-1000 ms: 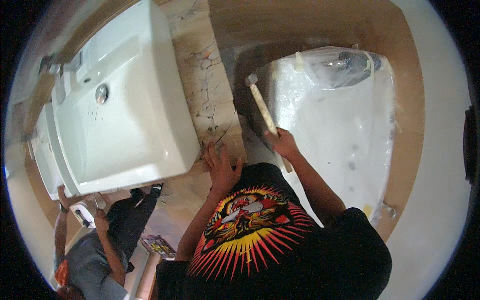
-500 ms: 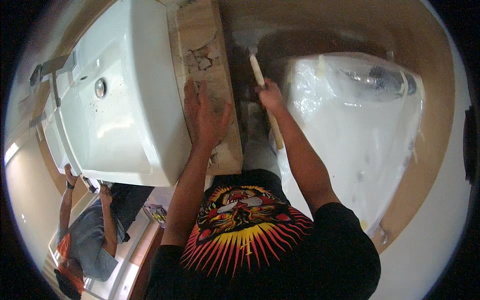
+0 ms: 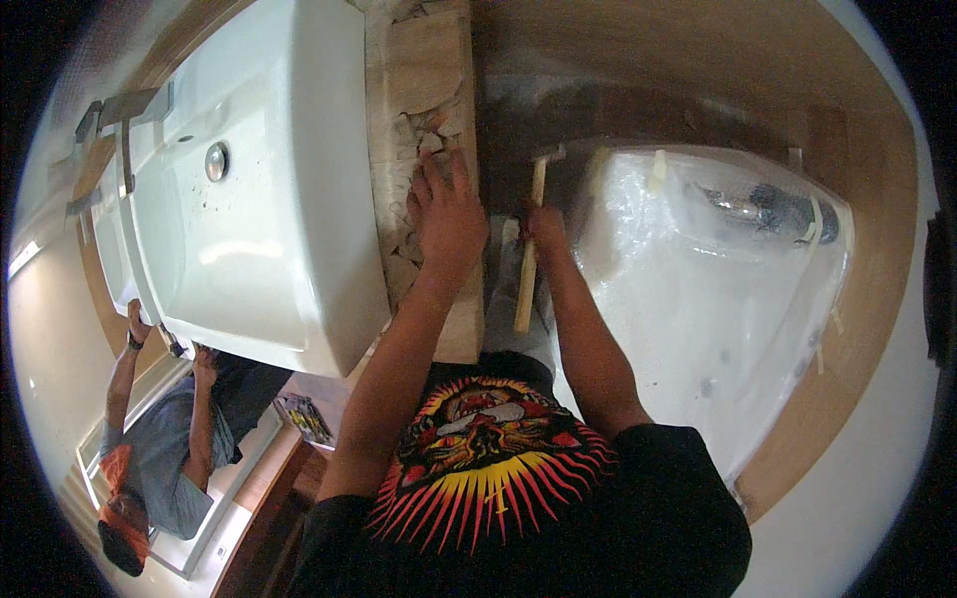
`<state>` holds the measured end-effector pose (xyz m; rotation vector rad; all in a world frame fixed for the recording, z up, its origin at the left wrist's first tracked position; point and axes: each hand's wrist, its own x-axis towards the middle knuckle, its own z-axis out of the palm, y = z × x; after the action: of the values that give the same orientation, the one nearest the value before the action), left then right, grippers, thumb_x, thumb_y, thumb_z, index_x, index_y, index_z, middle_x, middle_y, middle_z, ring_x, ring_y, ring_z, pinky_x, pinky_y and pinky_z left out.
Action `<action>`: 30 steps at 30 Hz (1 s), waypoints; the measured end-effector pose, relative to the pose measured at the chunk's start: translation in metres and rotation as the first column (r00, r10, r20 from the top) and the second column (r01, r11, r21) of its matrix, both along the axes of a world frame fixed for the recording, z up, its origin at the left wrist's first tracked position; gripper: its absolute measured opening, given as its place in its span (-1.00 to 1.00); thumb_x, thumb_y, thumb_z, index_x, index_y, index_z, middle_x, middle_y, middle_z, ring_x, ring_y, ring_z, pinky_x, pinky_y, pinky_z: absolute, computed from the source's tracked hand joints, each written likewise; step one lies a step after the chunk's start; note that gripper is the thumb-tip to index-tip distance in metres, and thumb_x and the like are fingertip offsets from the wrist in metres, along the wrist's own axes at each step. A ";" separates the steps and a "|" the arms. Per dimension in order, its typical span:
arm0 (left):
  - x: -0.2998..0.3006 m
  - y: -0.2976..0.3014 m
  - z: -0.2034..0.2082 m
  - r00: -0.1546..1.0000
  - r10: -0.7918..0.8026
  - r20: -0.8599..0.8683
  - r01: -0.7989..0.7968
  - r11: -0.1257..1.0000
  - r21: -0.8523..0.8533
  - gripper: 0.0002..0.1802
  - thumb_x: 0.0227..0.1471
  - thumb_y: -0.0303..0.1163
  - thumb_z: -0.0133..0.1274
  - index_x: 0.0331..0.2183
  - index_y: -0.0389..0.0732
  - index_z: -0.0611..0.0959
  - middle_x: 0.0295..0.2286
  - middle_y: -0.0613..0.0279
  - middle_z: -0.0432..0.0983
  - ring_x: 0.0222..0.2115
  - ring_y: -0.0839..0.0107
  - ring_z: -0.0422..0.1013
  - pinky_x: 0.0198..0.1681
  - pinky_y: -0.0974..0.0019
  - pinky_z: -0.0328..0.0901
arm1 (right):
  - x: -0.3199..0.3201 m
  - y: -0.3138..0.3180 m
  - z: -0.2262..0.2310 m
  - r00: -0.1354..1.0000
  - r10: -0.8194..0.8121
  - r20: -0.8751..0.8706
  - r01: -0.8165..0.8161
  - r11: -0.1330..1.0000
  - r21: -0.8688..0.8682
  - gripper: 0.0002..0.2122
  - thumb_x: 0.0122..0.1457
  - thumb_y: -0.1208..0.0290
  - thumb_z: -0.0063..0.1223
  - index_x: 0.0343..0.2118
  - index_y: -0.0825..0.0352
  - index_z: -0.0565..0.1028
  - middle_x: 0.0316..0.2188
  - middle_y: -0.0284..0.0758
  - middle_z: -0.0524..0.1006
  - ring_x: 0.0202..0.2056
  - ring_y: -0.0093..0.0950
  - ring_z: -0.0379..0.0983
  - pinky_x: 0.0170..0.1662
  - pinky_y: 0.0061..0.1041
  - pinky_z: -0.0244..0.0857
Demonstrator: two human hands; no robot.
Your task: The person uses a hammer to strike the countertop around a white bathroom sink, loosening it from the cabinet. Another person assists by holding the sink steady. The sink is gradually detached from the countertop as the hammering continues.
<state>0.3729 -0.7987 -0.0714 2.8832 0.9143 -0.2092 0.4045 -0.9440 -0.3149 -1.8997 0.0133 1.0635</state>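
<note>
My right hand (image 3: 543, 229) is wrapped round the wooden handle of a hammer (image 3: 528, 284). The small hammer head points away from me, over the dark gap right of a long pale-brown ledge (image 3: 424, 60). My left hand (image 3: 449, 214) is over that ledge with fingers apart and fingertips at a patch of cracked, broken pieces (image 3: 424, 130) on its top. Whether the fingers touch a loose piece is unclear.
Left of the ledge stands a white washbasin (image 3: 329, 179) with a metal drain. To the right is a white fixture (image 3: 658, 299) wrapped in clear plastic and tape. At lower left another person (image 3: 164, 458) in a grey shirt reaches toward the basin's near end.
My left hand has moved right and slightly forward, its fingertips now at the broken patch. The hammer has come nearer to me and tilted the other way. The whole view has shifted a little.
</note>
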 end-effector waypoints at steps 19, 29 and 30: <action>-0.042 0.021 0.088 0.861 0.129 0.491 0.004 0.966 -0.260 -0.50 -0.10 -0.72 -0.14 -0.03 -0.31 0.45 -0.31 -0.27 0.47 -0.35 -0.18 0.43 -0.28 0.01 0.33 | -0.022 -0.042 0.107 0.872 -0.186 -0.453 0.234 0.971 0.053 -0.68 0.14 0.07 0.03 -0.36 0.28 0.36 -0.71 -0.44 0.24 -0.75 -0.55 0.18 -0.70 -0.47 0.17; -0.229 -0.013 0.121 0.975 0.051 0.215 0.100 0.766 -0.635 -0.52 -0.04 -0.68 -0.17 -0.02 -0.22 0.46 -0.15 -0.19 0.43 -0.15 -0.14 0.38 -0.09 0.07 0.29 | -0.050 -0.054 0.170 0.934 -0.245 -0.262 0.270 0.961 0.065 -0.64 0.13 0.05 0.06 -0.37 0.32 0.36 -0.72 -0.45 0.28 -0.76 -0.59 0.16 -0.71 -0.56 0.13; -0.255 -0.015 0.123 0.982 -0.001 0.188 0.129 0.730 -0.671 -0.52 -0.02 -0.67 -0.17 -0.01 -0.22 0.46 -0.13 -0.20 0.42 -0.12 -0.14 0.37 -0.06 0.08 0.28 | -0.067 -0.060 0.181 0.919 -0.275 -0.283 0.303 0.951 0.057 -0.65 0.14 0.07 0.05 -0.36 0.32 0.37 -0.73 -0.44 0.27 -0.77 -0.59 0.15 -0.72 -0.55 0.13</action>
<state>0.1174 -0.8141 0.0512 2.1928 0.5393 -0.2325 0.3374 -1.0039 -0.1343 -1.5889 0.3814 1.0889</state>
